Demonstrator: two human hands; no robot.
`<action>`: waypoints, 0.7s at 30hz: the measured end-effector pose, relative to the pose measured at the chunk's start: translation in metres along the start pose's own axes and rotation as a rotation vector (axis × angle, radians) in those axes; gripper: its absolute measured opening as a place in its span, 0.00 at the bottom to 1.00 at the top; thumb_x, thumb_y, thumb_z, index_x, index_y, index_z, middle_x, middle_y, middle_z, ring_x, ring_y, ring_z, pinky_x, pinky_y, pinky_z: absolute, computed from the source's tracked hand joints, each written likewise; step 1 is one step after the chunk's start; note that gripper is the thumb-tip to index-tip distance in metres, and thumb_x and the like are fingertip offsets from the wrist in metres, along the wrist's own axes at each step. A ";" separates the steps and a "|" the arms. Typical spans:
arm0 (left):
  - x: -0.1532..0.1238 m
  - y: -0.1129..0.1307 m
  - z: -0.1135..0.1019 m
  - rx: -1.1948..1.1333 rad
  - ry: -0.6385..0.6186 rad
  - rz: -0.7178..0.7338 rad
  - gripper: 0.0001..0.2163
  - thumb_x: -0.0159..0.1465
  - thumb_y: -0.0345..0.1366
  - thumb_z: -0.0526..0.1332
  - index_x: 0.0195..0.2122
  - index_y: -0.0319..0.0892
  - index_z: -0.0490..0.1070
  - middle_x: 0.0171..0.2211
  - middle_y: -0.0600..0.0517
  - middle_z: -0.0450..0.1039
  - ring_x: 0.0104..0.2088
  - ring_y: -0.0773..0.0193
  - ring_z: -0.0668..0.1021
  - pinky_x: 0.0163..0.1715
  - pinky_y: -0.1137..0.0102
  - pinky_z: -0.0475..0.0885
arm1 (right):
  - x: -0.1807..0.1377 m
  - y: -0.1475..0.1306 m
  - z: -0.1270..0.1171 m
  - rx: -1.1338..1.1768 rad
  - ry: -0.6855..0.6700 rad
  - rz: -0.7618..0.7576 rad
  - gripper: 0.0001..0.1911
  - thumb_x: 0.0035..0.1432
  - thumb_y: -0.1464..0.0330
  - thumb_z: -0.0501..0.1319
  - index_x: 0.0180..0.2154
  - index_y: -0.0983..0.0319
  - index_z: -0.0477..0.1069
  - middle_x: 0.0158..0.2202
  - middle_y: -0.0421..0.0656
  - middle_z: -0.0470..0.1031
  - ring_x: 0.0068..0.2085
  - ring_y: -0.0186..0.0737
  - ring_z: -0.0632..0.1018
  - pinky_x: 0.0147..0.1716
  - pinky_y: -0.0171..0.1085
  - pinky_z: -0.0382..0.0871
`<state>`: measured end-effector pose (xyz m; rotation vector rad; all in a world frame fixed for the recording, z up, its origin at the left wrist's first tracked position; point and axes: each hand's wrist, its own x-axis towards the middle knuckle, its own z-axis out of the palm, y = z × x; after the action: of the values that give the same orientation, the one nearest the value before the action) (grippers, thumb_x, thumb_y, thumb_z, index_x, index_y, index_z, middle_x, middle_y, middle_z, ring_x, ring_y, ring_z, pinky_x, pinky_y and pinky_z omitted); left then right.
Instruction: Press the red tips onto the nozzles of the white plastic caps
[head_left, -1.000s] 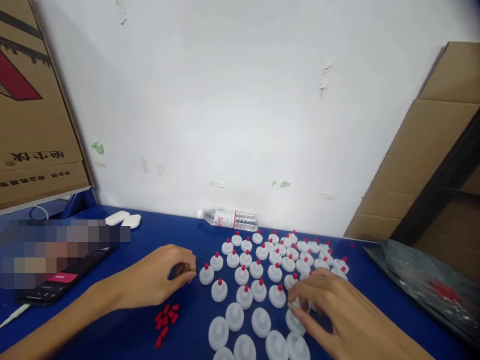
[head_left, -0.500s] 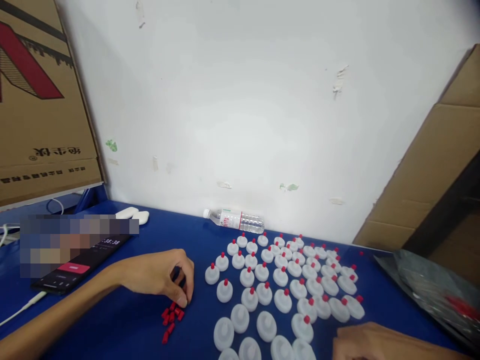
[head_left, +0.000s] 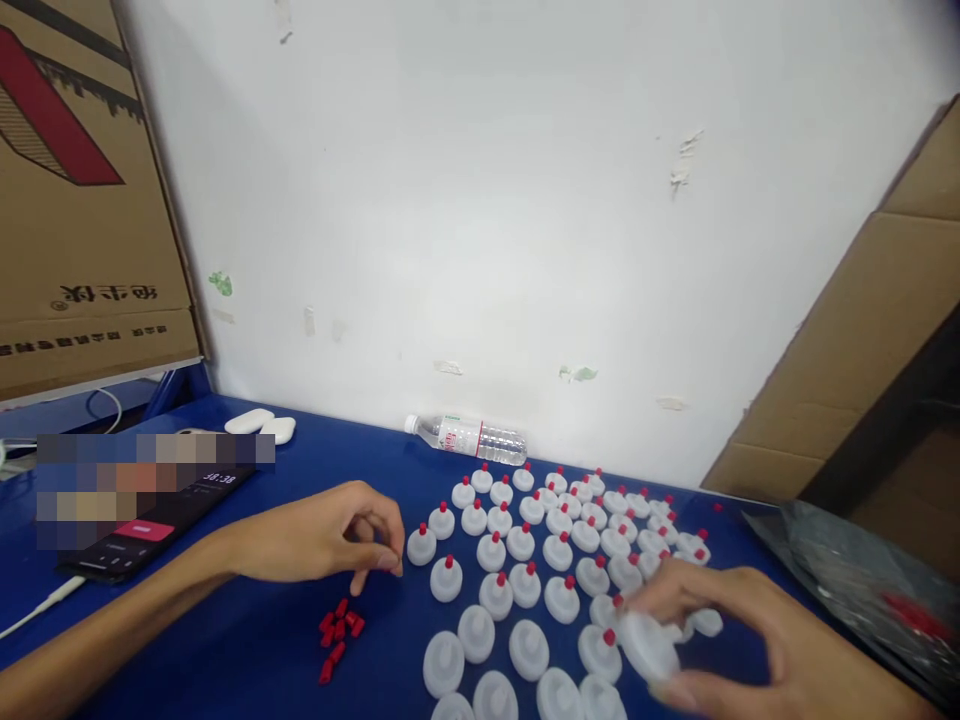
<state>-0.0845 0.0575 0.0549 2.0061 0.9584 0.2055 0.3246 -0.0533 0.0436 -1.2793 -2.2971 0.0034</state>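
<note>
My left hand [head_left: 345, 530] hovers just above a small pile of red caps [head_left: 339, 630] at the left. Its thumb and forefinger are pinched together; anything between them is hidden. My right hand [head_left: 757, 630] grips a white oval domed plastic piece [head_left: 649, 648] by its edges, at the right side of the group. Many similar white pieces stand in loose rows, most with a red cap [head_left: 448, 562] on the nozzle. Several in the nearest rows, such as one bare white piece [head_left: 531, 650], show no red cap.
A clear water bottle [head_left: 480, 440] lies along the wall. At the left are a phone [head_left: 150, 530] with a cable and a white case [head_left: 251, 421]. A grey plastic bag [head_left: 840, 580] lies at the right. Cardboard stands at both sides.
My left hand has risen slightly and moved right, away from the red caps. My right hand has come up from the bottom edge and now holds a white plastic piece.
</note>
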 end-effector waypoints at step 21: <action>-0.003 0.027 0.088 0.697 0.748 0.839 0.10 0.78 0.33 0.53 0.47 0.42 0.75 0.34 0.54 0.83 0.27 0.69 0.83 0.25 0.73 0.71 | 0.025 -0.056 0.062 -0.176 0.261 -0.419 0.15 0.68 0.70 0.62 0.55 0.63 0.72 0.53 0.45 0.81 0.51 0.35 0.83 0.52 0.29 0.76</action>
<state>-0.0303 -0.0094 0.0235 2.9855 0.5599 1.2990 0.2430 -0.0496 0.0136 -0.7960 -2.3237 -0.4887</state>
